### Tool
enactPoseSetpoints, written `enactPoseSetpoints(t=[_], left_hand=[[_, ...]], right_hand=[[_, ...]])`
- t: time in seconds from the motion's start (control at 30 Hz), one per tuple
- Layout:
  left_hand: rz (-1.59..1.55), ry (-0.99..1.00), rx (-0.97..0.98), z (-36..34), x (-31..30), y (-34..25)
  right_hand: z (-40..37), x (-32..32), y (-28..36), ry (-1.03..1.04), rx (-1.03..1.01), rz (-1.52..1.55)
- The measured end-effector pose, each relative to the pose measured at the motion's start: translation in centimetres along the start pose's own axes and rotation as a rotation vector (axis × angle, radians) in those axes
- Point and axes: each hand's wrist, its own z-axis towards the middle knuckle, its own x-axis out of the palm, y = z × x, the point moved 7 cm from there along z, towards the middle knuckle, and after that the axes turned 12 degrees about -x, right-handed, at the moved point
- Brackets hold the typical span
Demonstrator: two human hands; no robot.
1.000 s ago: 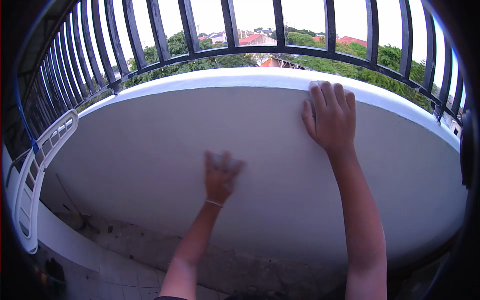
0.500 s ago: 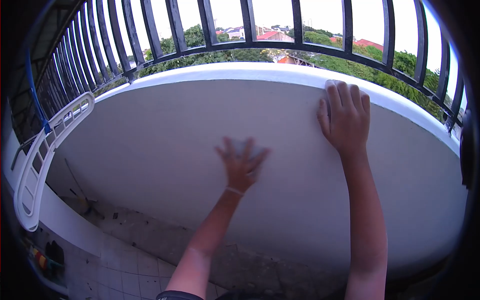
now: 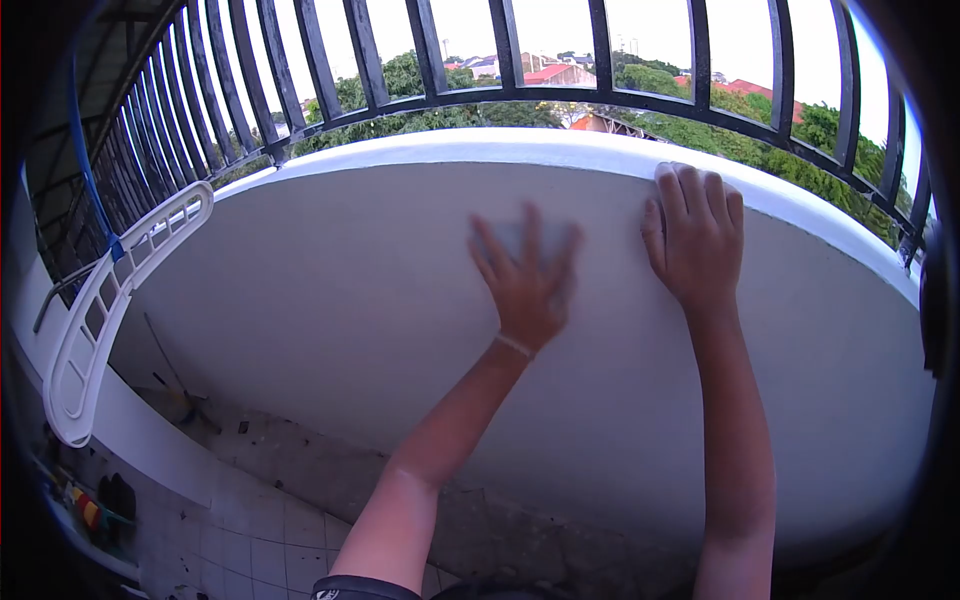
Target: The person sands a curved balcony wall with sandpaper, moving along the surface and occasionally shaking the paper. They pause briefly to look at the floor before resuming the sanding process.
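Observation:
My left hand (image 3: 527, 285) is spread against the grey face of a low wall (image 3: 350, 280), its fingers blurred by motion. Beneath those fingers a grey-blue piece (image 3: 509, 236) shows in the gaps, pressed to the wall; its kind cannot be made out. A thin pale band (image 3: 515, 346) circles the left wrist. To the right, my right hand (image 3: 697, 245) has its fingers together and hooked over the wall's white ledge (image 3: 560, 150), with the thumb lying on the wall face. Pale dust marks the right fingertips.
A black metal railing (image 3: 480, 97) stands above the ledge, with trees and roofs beyond. At the left hangs a long white plastic slotted piece (image 3: 95, 310) on a blue strap (image 3: 88, 160). Below are floor tiles (image 3: 270, 540) and a broom-like tool (image 3: 185, 400) leaning against the wall.
My left hand has slid up and a little right along the wall with the grey-blue piece under it. My right hand keeps its place on the ledge.

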Motion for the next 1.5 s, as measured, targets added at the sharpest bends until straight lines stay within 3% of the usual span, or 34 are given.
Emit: enactPoseSetpoints(t=[0.03, 0.1, 0.17, 0.2, 0.27, 0.3, 0.4, 0.43, 0.5, 0.6, 0.7, 0.77, 0.83, 0.93, 1.03, 1.13, 1.23, 1.33, 1.43, 1.5], left_hand=[[-0.041, 0.024, 0.178, -2.4, 1.0, -0.5], [-0.048, 0.000, 0.303, -5.1, 1.5, 4.7], [0.047, 0.108, 0.081, -5.8, 1.7, 12.0], [-0.154, -0.026, -0.185, -4.7, 0.9, 15.4], [-0.157, -0.110, -0.760, -1.4, 1.3, 20.8], [0.065, -0.048, -1.066, 0.2, 1.0, 22.2], [0.340, 0.095, -1.004, 4.7, 2.2, 19.1], [0.246, -0.066, -0.744, 5.3, 2.1, 16.0], [0.040, -0.169, -0.386, 4.3, 1.0, 6.5], [-0.065, 0.115, 0.026, -2.2, 1.7, -4.4], [-0.084, 0.128, 0.224, -6.1, 3.0, -1.0], [-0.058, 0.152, 0.172, -6.9, 3.0, 3.7], [-0.151, 0.182, -0.029, -4.8, 1.8, 6.5], [-0.131, -0.066, -0.331, -0.4, 0.6, 4.7], [0.028, -0.049, -0.549, 2.2, 0.8, 1.6], [-0.003, 0.115, -0.221, -1.9, 1.8, -2.7], [0.018, 0.166, -0.029, -10.0, 3.7, -1.1], [0.111, 0.200, -0.066, -8.1, 2.8, 0.2], [-0.030, 0.043, -0.481, -0.9, 1.3, 0.8], [-0.001, -0.047, -0.551, 4.3, 0.9, 0.3]], right_hand=[[-0.4, -0.4, 0.0, -0.010, -0.005, -0.053], [-2.4, -1.3, 0.2, -0.041, -0.003, -0.166], [-5.9, -0.3, -0.4, -0.011, 0.071, -0.166], [-6.8, 0.2, -0.9, 0.004, 0.108, -0.168], [-6.7, 0.5, -1.3, 0.046, 0.138, -0.199], [-6.9, 0.6, -1.1, 0.079, 0.152, -0.201], [-7.0, 0.7, -1.2, 0.043, 0.150, -0.175], [-7.0, 0.6, -1.3, 0.030, 0.163, -0.178], [-7.1, 0.4, -1.5, 0.004, 0.190, -0.183], [-7.3, 0.1, -1.7, -0.024, 0.213, -0.188], [-7.4, 0.1, -1.8, -0.011, 0.205, -0.196], [-7.4, 0.3, -1.9, -0.010, 0.214, -0.198], [-7.4, 0.3, -1.7, -0.003, 0.208, -0.194], [-7.4, 0.2, -1.5, 0.006, 0.211, -0.194], [-7.4, 0.2, -1.7, 0.023, 0.221, -0.199], [-7.4, 0.1, -1.5, 0.022, 0.222, -0.199], [-7.2, 0.0, -1.5, -0.006, 0.197, -0.191], [-7.3, 0.0, -1.6, 0.001, 0.214, -0.194], [-7.1, 0.1, -1.7, 0.007, 0.223, -0.196], [-7.3, 0.1, -1.6, 0.018, 0.206, -0.199]])
